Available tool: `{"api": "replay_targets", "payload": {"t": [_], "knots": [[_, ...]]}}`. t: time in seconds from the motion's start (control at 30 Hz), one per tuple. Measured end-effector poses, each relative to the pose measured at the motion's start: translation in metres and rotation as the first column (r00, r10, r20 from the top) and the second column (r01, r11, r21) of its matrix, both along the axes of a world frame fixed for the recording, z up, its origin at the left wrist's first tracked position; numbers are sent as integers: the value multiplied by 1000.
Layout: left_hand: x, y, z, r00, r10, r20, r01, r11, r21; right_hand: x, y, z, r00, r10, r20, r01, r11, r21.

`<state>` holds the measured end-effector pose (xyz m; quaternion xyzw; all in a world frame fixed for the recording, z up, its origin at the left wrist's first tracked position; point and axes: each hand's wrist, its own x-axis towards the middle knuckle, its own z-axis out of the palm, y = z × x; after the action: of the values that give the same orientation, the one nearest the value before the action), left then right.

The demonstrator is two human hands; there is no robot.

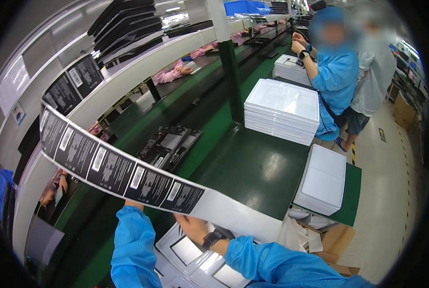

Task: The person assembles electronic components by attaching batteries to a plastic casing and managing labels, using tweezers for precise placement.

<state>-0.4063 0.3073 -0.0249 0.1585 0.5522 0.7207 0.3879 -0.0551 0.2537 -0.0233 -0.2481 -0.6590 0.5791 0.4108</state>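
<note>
Head view: both hands, left [134,205] and right [191,225], pinch a long label strip [123,170] stretched above the bench's [253,168] near edge, each grip half hidden, and uneven pulling could crease or tear it.

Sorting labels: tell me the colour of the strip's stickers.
Black with white print, on a white backing strip; head view.

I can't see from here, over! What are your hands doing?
Both hands raised under the label strip. Right hand grips it; left hand's fingers hidden behind it. White tray stacks beyond, nothing blocking.
</note>
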Motion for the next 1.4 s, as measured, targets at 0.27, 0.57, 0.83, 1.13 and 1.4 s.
{"api": "replay_targets", "payload": {"t": [0.27,0.57,0.83,1.13,1.4], "knots": [[-33,96,-31,955,195,-224,-249,937,-244,-3,-6,7,990,138,-39,-134,986,96],[-7,82,-7,989,1,-151,-76,867,-492,-4,-2,-3,996,82,28,-84,990,113],[-11,67,-2,970,232,-66,-220,737,-640,-9,-2,-12,990,130,48,-134,986,101],[11,37,25,993,-93,-78,56,923,-380,-8,-3,-10,992,123,23,-124,988,90],[38,9,-24,297,114,-948,55,989,136,9,3,23,969,189,159,-198,979,40]]}}
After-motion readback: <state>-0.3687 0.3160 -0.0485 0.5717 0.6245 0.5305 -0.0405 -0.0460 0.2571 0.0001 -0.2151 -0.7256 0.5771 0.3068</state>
